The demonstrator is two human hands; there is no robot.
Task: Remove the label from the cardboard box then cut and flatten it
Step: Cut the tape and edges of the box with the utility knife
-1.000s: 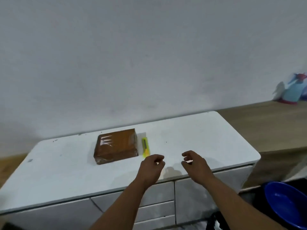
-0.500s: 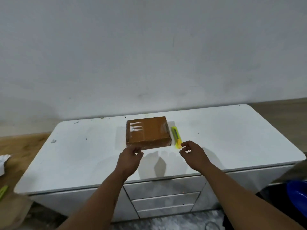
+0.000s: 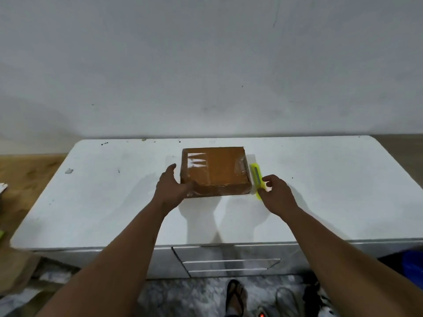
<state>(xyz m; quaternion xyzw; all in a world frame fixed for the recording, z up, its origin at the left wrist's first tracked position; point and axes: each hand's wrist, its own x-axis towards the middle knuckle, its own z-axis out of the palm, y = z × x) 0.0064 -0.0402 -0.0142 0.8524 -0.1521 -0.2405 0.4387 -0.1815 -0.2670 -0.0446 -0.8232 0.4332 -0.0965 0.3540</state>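
Toward the back edge of the white table [image 3: 320,202], about midway along it, lies the cardboard box [image 3: 217,170], flat and brown, wrapped in clear shiny tape. A patch of torn white label remains [image 3: 197,159] sits near its far left corner; a few tiny dark marks show there, too small to read, and no brand can be made out anywhere on the box. The left hand [image 3: 170,187] rests against the box's near left corner, thumb up along the left side, fingers [image 3: 191,186] reaching round the front edge, so it holds the box lightly. Just beside the box's right side lies a yellow-green utility knife [image 3: 256,179], lengthwise toward the wall, with a grey slider down its middle. The right hand [image 3: 278,195] is at the knife's near end, fingers [image 3: 267,179] curled and narrow over it; whether they grip it or only touch it cannot be told. Below the table's front edge are white drawers [image 3: 229,259].
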